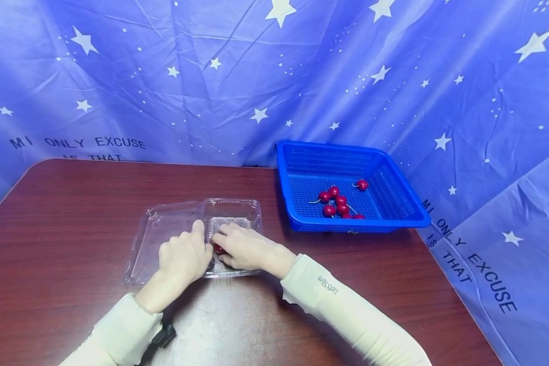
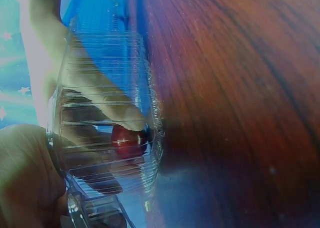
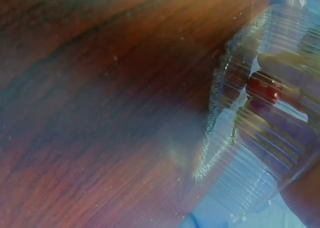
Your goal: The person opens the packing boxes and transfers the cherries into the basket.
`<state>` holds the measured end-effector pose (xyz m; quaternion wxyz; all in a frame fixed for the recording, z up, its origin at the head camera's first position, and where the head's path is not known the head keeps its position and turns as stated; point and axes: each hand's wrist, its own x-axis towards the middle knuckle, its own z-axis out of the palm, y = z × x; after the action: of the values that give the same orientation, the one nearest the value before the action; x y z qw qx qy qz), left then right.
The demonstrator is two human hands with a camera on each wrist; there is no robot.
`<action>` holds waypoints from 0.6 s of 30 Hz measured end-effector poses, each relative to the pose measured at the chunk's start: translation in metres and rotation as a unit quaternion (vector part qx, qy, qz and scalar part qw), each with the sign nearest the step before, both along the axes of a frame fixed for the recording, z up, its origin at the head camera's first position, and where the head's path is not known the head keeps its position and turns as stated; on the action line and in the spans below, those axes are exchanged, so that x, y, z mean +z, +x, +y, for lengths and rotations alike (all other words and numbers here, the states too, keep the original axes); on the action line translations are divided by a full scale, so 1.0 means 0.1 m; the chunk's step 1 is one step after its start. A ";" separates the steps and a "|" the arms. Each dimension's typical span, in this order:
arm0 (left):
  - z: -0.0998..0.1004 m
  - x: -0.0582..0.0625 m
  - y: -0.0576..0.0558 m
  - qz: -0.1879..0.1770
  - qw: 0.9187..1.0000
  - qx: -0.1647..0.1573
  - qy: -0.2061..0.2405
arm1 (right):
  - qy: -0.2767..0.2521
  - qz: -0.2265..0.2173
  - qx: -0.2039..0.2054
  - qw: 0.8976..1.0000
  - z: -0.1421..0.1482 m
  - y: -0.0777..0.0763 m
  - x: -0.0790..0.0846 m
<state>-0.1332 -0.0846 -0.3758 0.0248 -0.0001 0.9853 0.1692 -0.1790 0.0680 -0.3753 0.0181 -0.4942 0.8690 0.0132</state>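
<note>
A clear plastic clamshell box (image 1: 232, 202) lies on the table with its lid (image 1: 152, 238) folded out to the left. My left hand (image 1: 183, 256) grips the box's left edge, at the hinge side. Reaching down into the box from the right, my right hand (image 1: 244, 247) pinches a red cherry (image 1: 219, 248) between thumb and fingers. Through the ribbed clear wall, the left wrist view shows this cherry (image 2: 128, 142) low in the box beneath the fingers. The right wrist view shows the cherry (image 3: 264, 87) too, with the fingers around it.
A blue plastic basket (image 1: 347, 221) stands at the back right, with several red cherries (image 1: 340, 201) on its mesh floor, some with stems. Both stand on a dark red wooden table (image 1: 73, 218). Behind and to the right hangs a blue star-print cloth (image 1: 238, 91).
</note>
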 end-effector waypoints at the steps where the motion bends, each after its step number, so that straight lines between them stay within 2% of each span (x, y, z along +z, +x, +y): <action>1: 0.00 0.00 0.00 -0.002 1.000 0.001 0.000 | 0.000 -0.001 0.002 1.000 0.00 0.00 0.00; 11: 0.00 0.01 0.00 -0.001 1.000 0.000 -0.003 | 0.022 0.013 0.013 1.000 -0.02 0.01 0.00; 18: 0.00 0.00 0.00 0.003 1.000 0.000 0.000 | 0.021 0.006 0.020 1.000 -0.02 0.00 0.01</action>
<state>-0.1335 -0.0847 -0.3763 0.0220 0.0007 0.9854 0.1687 -0.1793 0.0656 -0.3747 0.0234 -0.5108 0.8587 0.0347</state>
